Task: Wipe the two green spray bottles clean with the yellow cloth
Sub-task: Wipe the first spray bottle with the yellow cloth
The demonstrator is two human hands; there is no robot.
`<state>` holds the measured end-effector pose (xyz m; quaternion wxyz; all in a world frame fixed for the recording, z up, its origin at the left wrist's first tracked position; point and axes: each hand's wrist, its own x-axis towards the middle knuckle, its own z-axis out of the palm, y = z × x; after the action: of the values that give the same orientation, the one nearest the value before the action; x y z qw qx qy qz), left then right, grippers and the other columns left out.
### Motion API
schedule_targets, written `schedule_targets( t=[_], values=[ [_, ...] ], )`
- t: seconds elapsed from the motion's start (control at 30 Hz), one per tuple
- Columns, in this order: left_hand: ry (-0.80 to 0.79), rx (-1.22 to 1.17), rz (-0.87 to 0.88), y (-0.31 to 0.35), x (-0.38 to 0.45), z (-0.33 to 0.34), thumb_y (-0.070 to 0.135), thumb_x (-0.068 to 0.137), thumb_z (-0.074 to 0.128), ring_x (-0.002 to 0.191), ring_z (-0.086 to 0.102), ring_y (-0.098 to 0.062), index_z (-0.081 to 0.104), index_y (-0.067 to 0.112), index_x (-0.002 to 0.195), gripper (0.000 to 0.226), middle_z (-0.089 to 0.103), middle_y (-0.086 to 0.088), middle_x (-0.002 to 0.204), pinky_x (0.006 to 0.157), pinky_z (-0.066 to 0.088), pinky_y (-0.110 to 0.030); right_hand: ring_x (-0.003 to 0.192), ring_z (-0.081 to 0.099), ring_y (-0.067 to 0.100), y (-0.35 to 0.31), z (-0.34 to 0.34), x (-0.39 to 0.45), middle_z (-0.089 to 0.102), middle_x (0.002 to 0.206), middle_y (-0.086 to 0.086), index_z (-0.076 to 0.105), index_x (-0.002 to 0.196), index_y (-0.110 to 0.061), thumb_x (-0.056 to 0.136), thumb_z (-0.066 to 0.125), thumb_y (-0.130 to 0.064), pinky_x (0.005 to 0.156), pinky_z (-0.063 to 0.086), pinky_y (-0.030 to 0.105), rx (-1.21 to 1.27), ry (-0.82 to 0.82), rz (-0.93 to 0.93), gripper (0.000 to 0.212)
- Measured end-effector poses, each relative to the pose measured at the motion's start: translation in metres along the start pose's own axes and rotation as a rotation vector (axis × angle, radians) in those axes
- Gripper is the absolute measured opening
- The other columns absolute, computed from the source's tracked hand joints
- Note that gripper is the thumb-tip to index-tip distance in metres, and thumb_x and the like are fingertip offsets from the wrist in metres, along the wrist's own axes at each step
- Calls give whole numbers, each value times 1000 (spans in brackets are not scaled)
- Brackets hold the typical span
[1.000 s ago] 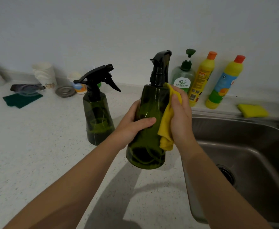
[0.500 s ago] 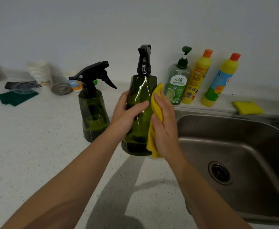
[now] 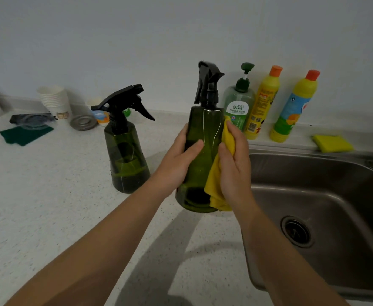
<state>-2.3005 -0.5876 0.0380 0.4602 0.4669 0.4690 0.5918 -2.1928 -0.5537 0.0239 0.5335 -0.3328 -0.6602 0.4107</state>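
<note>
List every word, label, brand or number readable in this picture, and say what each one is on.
"曼莉欣", roughly as it reads: white label of the green pump bottle; the smaller line beneath is too blurred to read.
Left yellow bottle: printed text and a barcode, too small to read.
Right yellow bottle: blue label with a small round logo, unreadable.
Stack of paper cups: a small print, not legible.
Held spray bottle and standing spray bottle: no text.

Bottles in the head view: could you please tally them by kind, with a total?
Green spray bottles: 2, held bottle and standing bottle
Green pump bottle: 1
Yellow squeeze bottles: 2, orange-capped and red-capped
Total: 5
</note>
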Motion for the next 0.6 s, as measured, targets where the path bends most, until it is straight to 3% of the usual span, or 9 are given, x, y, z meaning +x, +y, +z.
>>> schedule_targets(
  t=[0.07,0.17,0.23,0.37,0.6],
  values=[
    [-17,32,16,4,0,-4,15,86,51,74,63,9,50,30,105,25,63,17,93,63,50,-9,114,40,-4,-7,-3,1,39,115,-26,38,113,-42,81,36,-26,103,33,21,54,-2,17,36],
    [10,77,80,4,1,-6,24,64,72,76,66,0,55,33,90,33,69,13,84,64,52,-16,107,44,-8,-14,-5,0,44,110,-27,42,103,-47,80,38,-27,95,40,16,167,-16,54,31],
    [25,61,96,1,0,-4,30,53,72,80,65,-2,51,35,95,47,63,8,95,65,52,-18,106,46,-4,-16,-7,1,47,109,-23,45,101,-46,79,39,-28,92,42,18,213,-21,78,29],
    [-50,-8,50,0,-4,-3,23,61,63,80,65,2,44,40,102,48,59,10,101,65,53,-16,103,50,2,-19,-8,9,50,106,-16,47,97,-43,77,40,-31,91,42,26,209,-11,91,25],
    [-33,-52,21,-4,-3,-3,25,64,67,85,65,-6,44,39,104,48,60,8,102,67,55,-20,89,45,-13,-23,-3,30,46,99,-21,46,105,-27,80,37,-24,81,36,5,29,-39,-76,26]
  ],
)
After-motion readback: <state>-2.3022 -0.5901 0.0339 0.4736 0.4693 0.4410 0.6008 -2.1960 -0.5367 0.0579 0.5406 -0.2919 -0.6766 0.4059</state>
